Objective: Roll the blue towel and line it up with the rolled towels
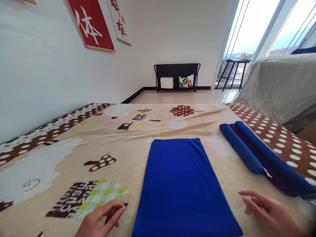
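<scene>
A blue cloth (185,187) lies flat on the patterned blanket (133,154), its long sides running away from me. My left hand (101,219) is just left of the cloth, over the blanket. Its fingers are curled, with thumb and forefinger tips close together and no object visible between them. To the right of the cloth, my right hand (269,210) hovers with fingers stretched and apart, holding nothing. Beyond it lie rolled or folded cloths, blue (240,148) and dark purple (256,158), side by side near the blanket's dotted border.
The blanket has a brown border with white dots (278,141). A black rack (177,70) with a white box (167,82) stands at the far wall. A stool (234,70) is by the window, and a sheet-covered piece of furniture (283,82) stands at right.
</scene>
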`<state>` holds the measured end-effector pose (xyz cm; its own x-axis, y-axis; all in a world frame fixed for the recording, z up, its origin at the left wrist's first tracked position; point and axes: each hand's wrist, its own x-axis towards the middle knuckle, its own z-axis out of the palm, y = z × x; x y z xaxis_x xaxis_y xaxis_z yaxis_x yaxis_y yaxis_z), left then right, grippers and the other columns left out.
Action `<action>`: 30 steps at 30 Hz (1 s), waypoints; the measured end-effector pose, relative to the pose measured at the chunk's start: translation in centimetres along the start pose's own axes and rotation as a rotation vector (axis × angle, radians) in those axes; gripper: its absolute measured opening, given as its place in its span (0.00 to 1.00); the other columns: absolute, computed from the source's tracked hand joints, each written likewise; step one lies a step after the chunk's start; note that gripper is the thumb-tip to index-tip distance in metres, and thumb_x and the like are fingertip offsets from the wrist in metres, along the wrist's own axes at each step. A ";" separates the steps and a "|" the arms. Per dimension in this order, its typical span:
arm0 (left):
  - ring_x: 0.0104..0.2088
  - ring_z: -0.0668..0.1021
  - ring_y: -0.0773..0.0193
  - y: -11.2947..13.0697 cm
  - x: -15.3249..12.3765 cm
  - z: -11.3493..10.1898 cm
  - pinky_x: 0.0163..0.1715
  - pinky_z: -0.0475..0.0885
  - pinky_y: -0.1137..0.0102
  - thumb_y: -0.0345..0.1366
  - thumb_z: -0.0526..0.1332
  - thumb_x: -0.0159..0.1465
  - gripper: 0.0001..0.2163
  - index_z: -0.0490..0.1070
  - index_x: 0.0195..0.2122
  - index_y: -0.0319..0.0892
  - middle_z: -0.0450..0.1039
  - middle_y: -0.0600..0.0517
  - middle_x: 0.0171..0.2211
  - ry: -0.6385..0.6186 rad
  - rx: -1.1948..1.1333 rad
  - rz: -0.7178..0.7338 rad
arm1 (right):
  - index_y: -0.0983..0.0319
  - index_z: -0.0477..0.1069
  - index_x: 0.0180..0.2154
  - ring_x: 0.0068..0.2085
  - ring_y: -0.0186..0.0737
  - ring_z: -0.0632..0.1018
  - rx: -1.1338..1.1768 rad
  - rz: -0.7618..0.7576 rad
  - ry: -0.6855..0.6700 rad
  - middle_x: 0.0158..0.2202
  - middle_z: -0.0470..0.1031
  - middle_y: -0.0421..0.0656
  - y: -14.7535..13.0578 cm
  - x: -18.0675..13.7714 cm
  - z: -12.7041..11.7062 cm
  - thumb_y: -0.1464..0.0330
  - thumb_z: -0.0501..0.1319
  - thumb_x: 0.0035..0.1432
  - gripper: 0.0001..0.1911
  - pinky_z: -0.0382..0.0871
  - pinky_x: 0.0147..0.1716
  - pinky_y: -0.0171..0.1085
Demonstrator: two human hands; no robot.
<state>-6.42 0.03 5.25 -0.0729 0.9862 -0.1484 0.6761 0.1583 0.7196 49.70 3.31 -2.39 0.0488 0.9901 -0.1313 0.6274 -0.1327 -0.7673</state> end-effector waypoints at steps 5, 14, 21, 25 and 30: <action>0.33 0.79 0.61 5.7 10.7 0.8 0.38 0.72 0.70 0.53 0.55 0.65 0.17 0.74 0.38 0.47 0.78 0.54 0.30 0.126 0.164 0.137 | 0.54 0.76 0.42 0.34 0.43 0.79 -0.253 -0.227 0.087 0.32 0.80 0.41 -8.4 11.5 1.4 0.47 0.52 0.61 0.24 0.69 0.37 0.40; 0.49 0.75 0.55 8.2 27.6 8.1 0.53 0.66 0.54 0.47 0.62 0.64 0.14 0.72 0.37 0.40 0.76 0.47 0.42 0.338 0.269 0.008 | 0.62 0.73 0.36 0.48 0.52 0.75 -0.376 -0.107 0.340 0.41 0.78 0.52 -12.2 24.2 7.8 0.53 0.56 0.61 0.19 0.62 0.47 0.46; 0.34 0.77 0.60 6.4 30.0 6.5 0.39 0.69 0.65 0.48 0.70 0.52 0.15 0.69 0.28 0.43 0.74 0.55 0.27 0.207 0.018 0.118 | 0.59 0.72 0.31 0.37 0.42 0.76 -0.333 -0.200 0.269 0.32 0.77 0.41 -10.5 26.2 7.1 0.55 0.58 0.60 0.14 0.59 0.36 0.38; 0.33 0.77 0.59 5.9 30.4 5.7 0.34 0.69 0.68 0.52 0.70 0.48 0.20 0.69 0.32 0.43 0.74 0.55 0.27 0.140 -0.179 0.181 | 0.58 0.73 0.32 0.35 0.40 0.76 -0.285 -0.247 0.259 0.32 0.78 0.40 -10.1 26.6 7.0 0.56 0.56 0.60 0.14 0.59 0.34 0.36; 0.33 0.78 0.61 5.4 30.4 5.4 0.34 0.71 0.68 0.49 0.70 0.52 0.21 0.74 0.40 0.40 0.76 0.53 0.29 0.028 -0.300 0.218 | 0.59 0.74 0.32 0.34 0.40 0.76 -0.270 -0.259 0.270 0.31 0.78 0.41 -9.8 26.5 7.0 0.55 0.55 0.61 0.16 0.61 0.34 0.37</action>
<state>-1.02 30.59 1.01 0.0260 0.9986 0.0461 0.4337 -0.0529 0.8995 39.37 30.54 -2.73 0.0416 0.9701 0.2391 0.8240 0.1020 -0.5573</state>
